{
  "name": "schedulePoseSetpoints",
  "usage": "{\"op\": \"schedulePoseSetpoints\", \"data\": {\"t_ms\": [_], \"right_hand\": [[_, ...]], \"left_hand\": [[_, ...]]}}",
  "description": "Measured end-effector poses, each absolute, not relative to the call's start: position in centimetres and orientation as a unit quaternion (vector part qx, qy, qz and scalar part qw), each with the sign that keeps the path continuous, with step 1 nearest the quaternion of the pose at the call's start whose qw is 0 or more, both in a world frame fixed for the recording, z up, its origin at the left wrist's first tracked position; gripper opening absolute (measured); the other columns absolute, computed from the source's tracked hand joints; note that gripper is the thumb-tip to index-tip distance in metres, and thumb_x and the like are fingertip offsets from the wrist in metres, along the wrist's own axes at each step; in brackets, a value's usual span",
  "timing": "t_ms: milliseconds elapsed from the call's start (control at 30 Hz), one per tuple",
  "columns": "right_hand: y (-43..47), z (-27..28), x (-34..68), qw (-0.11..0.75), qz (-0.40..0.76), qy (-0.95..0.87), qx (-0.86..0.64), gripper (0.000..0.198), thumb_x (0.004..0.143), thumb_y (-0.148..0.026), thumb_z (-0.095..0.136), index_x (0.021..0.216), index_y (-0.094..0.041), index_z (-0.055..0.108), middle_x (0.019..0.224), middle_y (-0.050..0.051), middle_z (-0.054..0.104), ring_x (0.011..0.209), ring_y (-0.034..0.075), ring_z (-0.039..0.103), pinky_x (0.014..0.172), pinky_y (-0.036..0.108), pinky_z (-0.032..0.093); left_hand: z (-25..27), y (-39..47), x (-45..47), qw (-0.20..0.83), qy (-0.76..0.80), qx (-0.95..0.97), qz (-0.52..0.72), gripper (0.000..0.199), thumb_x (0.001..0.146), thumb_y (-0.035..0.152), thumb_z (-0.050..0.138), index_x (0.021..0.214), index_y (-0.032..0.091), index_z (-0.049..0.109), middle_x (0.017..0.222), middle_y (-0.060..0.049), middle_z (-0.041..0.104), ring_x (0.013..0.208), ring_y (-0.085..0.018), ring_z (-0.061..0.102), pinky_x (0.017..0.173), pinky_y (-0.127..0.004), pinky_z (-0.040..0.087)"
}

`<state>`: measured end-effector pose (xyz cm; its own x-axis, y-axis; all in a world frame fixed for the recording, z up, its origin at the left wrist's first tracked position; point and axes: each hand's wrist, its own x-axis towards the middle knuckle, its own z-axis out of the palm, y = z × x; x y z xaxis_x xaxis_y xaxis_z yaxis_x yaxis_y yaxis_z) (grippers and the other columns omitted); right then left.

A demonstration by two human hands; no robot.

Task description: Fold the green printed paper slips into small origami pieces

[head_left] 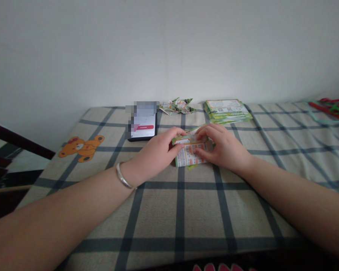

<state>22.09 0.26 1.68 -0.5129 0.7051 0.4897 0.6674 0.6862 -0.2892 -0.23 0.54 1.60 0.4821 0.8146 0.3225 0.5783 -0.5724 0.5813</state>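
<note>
A printed paper sheet (pixel 186 152) in white, green and orange lies partly folded over in the middle of the table. My left hand (pixel 164 146), with a silver bangle on its wrist, grips the sheet's left side between thumb and fingers. On the right side, my right hand (pixel 220 146) pinches the same paper with its fingers curled on top and thumb in front. Some of the sheet is hidden beneath the fingers. A green scrap of it shows under the front edge.
A phone (pixel 142 130) with its screen lit stands left of the hands. Folded paper pieces (pixel 177 106) lie by the wall, with a stack of green printed sheets (pixel 228 111) to their right. A teal-edged item (pixel 327 113) sits far right on the checked tablecloth (pixel 158 218).
</note>
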Motion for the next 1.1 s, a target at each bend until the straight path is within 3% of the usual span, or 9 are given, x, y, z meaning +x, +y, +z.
{"op": "schedulePoseSetpoints", "data": {"t_ms": [133,333,500,767,1000,1100], "right_hand": [[0.25,1.65,22.1,0.284,0.029,-0.867,-0.408,0.021,0.082,-0.036,0.068,0.091,-0.02,0.058,0.095,0.008,0.065,0.092,0.025,0.06,0.083,0.039,0.047],[0.5,1.61,22.28,0.315,0.026,-0.874,-0.368,0.007,0.082,-0.021,0.063,0.079,-0.021,0.057,0.106,0.009,0.066,0.101,0.024,0.059,0.092,0.041,0.045],[0.27,1.59,22.08,0.297,0.028,-0.853,-0.428,0.006,0.088,-0.022,0.056,0.082,-0.021,0.055,0.08,0.005,0.063,0.08,0.02,0.057,0.074,0.034,0.044],[0.1,1.55,21.87,0.295,0.059,-0.827,-0.476,0.01,0.09,-0.027,0.056,0.082,-0.021,0.053,0.072,0.001,0.059,0.062,0.014,0.05,0.056,0.027,0.035],[0.13,1.63,21.84,0.306,0.063,-0.826,-0.469,0.01,0.09,-0.026,0.055,0.082,-0.021,0.052,0.07,0.0,0.058,0.059,0.013,0.049,0.054,0.026,0.035],[0.1,1.55,21.91,0.315,0.069,-0.824,-0.466,0.009,0.09,-0.025,0.055,0.083,-0.021,0.052,0.07,-0.001,0.058,0.059,0.013,0.049,0.054,0.026,0.035]], "left_hand": [[1.79,0.48,-0.2,0.192,0.417,0.838,0.295,0.026,0.09,0.015,0.054,0.115,0.023,0.056,0.11,0.0,0.067,0.091,-0.014,0.064,0.086,-0.029,0.052],[2.05,0.39,-0.09,0.196,0.418,0.838,0.292,0.023,0.092,0.017,0.052,0.114,0.021,0.058,0.105,-0.001,0.069,0.087,-0.015,0.065,0.082,-0.03,0.053],[2.21,0.24,0.01,0.204,0.401,0.84,0.303,0.023,0.093,0.019,0.051,0.114,0.021,0.061,0.105,-0.001,0.07,0.083,-0.012,0.065,0.078,-0.027,0.053],[2.1,0.3,-0.12,0.197,0.403,0.844,0.294,0.026,0.092,0.02,0.055,0.116,0.022,0.063,0.109,0.0,0.072,0.083,-0.012,0.066,0.074,-0.026,0.051],[2.18,0.21,-0.1,0.194,0.408,0.837,0.308,0.025,0.092,0.023,0.055,0.115,0.021,0.065,0.109,-0.001,0.073,0.085,-0.013,0.067,0.074,-0.026,0.052],[2.24,0.17,-0.1,0.194,0.42,0.832,0.306,0.024,0.092,0.026,0.058,0.113,0.022,0.067,0.102,0.0,0.074,0.076,-0.012,0.065,0.067,-0.026,0.05]]}}
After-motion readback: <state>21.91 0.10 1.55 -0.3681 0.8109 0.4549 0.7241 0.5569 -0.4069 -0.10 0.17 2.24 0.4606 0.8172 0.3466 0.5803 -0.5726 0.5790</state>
